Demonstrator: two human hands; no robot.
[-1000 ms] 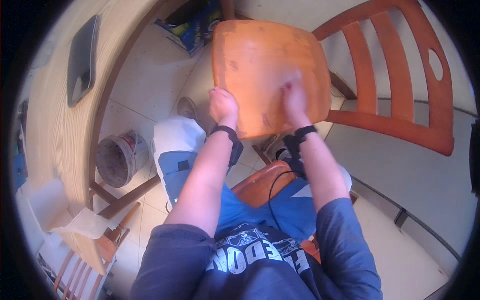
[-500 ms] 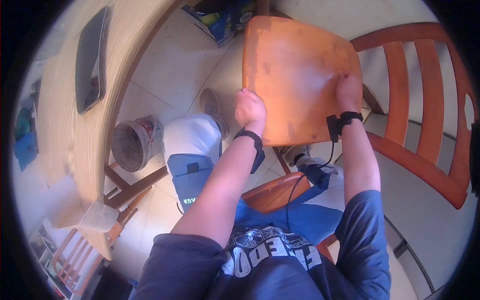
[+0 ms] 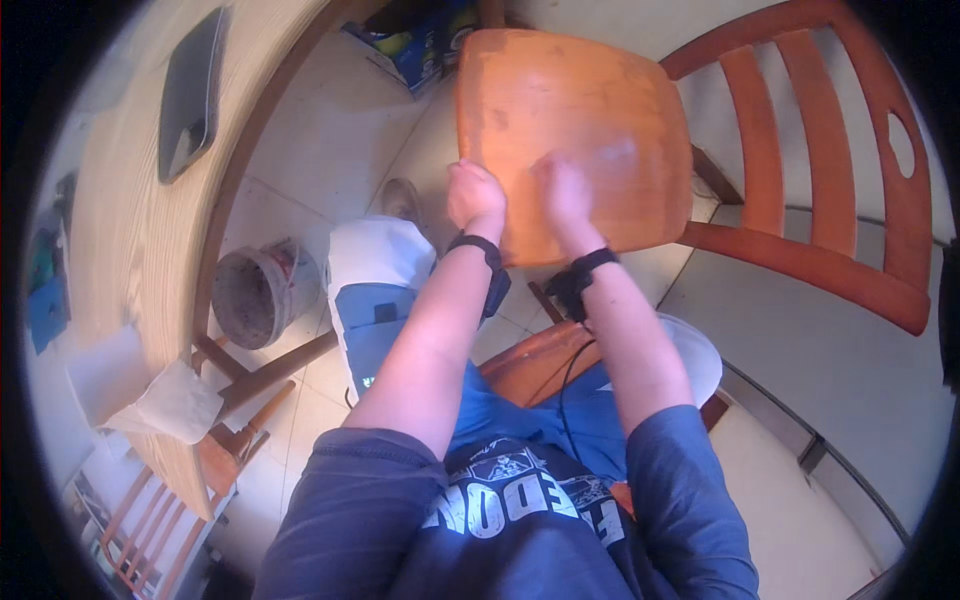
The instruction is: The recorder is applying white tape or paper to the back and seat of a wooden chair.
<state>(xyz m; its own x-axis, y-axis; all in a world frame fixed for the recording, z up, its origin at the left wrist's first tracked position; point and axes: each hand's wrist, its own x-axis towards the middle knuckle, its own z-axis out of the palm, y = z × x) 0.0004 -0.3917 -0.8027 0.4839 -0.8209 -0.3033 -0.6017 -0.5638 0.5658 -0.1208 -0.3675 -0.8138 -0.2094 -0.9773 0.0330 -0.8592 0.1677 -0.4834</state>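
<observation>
A wooden chair (image 3: 640,150) with an orange-brown, worn and patchy seat stands in front of me, its slatted back to the right. My left hand (image 3: 476,196) is closed round the seat's left edge. Low on the seat's left half, my right hand (image 3: 566,194) is blurred by motion, its fingers curled down against the surface. Whatever lies under those fingers is hidden. Both wrists wear black bands, and a thin black cable runs down from the right one.
At the left is a pale wooden table with a dark phone-like slab (image 3: 193,95) and a crumpled white sheet (image 3: 170,400). A dirty bucket (image 3: 246,298) stands on the tiled floor beside my knee. A dark blue box (image 3: 405,50) sits beyond, and another slatted chair (image 3: 150,530) stands lower left.
My right hand has swept left across the seat, from its right side toward my left hand. The left hand keeps its grip. The whole chair appears slightly further left and up in view.
</observation>
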